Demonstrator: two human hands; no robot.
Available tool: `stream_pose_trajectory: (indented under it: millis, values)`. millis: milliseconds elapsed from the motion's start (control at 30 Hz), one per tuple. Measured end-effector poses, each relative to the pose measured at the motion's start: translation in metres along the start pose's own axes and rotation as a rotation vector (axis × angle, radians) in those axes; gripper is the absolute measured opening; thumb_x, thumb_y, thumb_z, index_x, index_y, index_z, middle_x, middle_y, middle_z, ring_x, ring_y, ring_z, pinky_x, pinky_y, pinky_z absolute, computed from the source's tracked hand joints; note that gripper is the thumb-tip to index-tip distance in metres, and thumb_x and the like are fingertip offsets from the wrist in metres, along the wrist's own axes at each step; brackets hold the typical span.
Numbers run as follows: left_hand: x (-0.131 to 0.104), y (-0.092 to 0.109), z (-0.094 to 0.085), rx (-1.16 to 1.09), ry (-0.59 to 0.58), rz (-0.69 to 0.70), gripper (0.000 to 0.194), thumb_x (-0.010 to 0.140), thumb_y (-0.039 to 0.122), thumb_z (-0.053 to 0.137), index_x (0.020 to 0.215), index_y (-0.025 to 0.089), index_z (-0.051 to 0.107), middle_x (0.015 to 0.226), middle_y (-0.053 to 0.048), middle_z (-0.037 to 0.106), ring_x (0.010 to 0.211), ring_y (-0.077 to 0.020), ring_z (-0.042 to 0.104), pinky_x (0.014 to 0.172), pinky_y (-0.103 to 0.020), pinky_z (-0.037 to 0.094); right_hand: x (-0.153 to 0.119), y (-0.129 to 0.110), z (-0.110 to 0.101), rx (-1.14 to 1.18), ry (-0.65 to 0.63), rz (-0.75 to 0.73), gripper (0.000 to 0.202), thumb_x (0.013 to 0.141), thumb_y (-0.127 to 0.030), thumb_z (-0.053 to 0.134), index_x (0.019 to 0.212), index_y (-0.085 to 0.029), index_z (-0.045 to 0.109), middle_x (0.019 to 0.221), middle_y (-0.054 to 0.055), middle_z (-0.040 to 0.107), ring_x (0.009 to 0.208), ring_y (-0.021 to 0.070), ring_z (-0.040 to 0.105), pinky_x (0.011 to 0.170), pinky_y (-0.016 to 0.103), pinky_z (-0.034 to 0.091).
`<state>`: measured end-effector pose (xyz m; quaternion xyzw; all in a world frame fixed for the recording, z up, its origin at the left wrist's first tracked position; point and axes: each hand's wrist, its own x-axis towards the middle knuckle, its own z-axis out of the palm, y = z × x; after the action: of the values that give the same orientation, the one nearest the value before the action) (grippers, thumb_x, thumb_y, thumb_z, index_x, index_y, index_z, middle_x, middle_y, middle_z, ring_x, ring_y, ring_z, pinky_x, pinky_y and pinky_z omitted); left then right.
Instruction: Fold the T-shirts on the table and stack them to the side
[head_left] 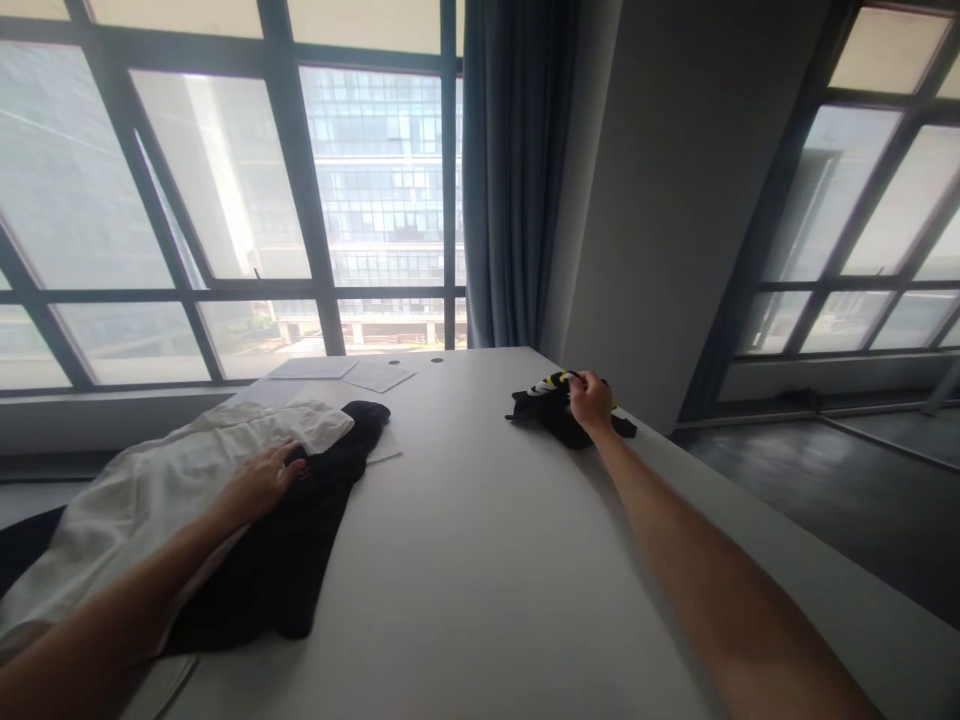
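Observation:
On the left of the table, my left hand (262,482) rests at the border of a black garment (292,550) and a pile of white cloth (150,490). A small fold of the black fabric shows between its thumb and index finger; the other fingers are partly hidden. Farther off to the right, my right hand (591,402) is closed on the upper part of a small patterned cloth item (551,383) in black, yellow and white. Under that hand lies black cloth (559,420), crumpled near the table's right edge; whether both are one piece I cannot tell.
A long white table (450,560) stretches toward the windows. Several white sheets of paper (379,376) lie at its far left, and two dark round holes (437,360) show near the far edge. A blue-grey curtain (510,180) hangs beside a grey pillar (667,200) behind the table.

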<state>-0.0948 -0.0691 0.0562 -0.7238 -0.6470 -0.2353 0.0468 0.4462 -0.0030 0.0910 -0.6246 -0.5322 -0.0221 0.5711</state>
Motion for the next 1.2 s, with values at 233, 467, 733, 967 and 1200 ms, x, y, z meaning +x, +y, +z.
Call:
stream_pose_trajectory:
  millis: [233,467,733,967,1200]
  values:
    - [-0.004,0.140,-0.002,-0.585,0.012,0.335,0.064,0.083,0.054,0.059,0.134,0.016,0.055,0.124,-0.013,0.067,0.117,-0.0311,0.062,0.100,-0.044,0.048,-0.014,-0.144,0.010,0.619,-0.319,-0.254,0.033,0.086,-0.054,0.051,0.088,-0.022,0.058,0.072,-0.002,0.057,0.066,0.0140,0.053,0.062,0.025,0.044]
    - [-0.016,0.154,-0.054,-0.806,-0.019,0.288,0.033,0.080,0.047,0.064,0.083,0.014,0.068,0.072,-0.002,0.067,0.071,-0.0219,0.064,0.064,-0.032,0.052,-0.031,-0.156,0.006,0.370,-0.370,-0.211,0.027,0.088,-0.043,0.051,0.087,-0.018,0.062,0.074,0.002,0.062,0.069,0.0171,0.057,0.067,0.030,0.047]
    - [-0.029,0.146,-0.099,-1.169,-0.331,0.222,0.056,0.062,0.053,0.081,0.104,0.019,0.065,0.089,-0.006,0.072,0.077,-0.0233,0.068,0.069,-0.033,0.055,-0.056,-0.145,0.024,0.294,-0.794,-0.120,0.023,0.092,-0.027,0.047,0.093,-0.015,0.066,0.076,0.004,0.068,0.066,0.0152,0.061,0.064,0.026,0.048]
    - [0.012,0.072,-0.049,-0.295,0.077,-0.008,0.032,0.081,0.038,0.054,0.093,0.015,0.073,0.093,-0.013,0.073,0.095,-0.0327,0.068,0.086,-0.042,0.051,-0.078,-0.134,0.040,-0.224,-0.835,-0.133,0.034,0.093,-0.040,0.057,0.108,-0.012,0.068,0.097,0.012,0.072,0.086,0.0216,0.067,0.076,0.027,0.049]
    - [-0.030,0.107,-0.004,-0.109,-0.116,0.481,0.042,0.088,0.037,0.055,0.126,0.021,0.063,0.134,-0.011,0.061,0.124,-0.0304,0.055,0.107,-0.046,0.039,-0.111,-0.124,0.024,-0.319,-1.465,-0.268,0.068,0.052,-0.043,0.089,0.113,-0.022,0.071,0.106,0.006,0.070,0.090,0.0217,0.067,0.070,0.024,0.049]
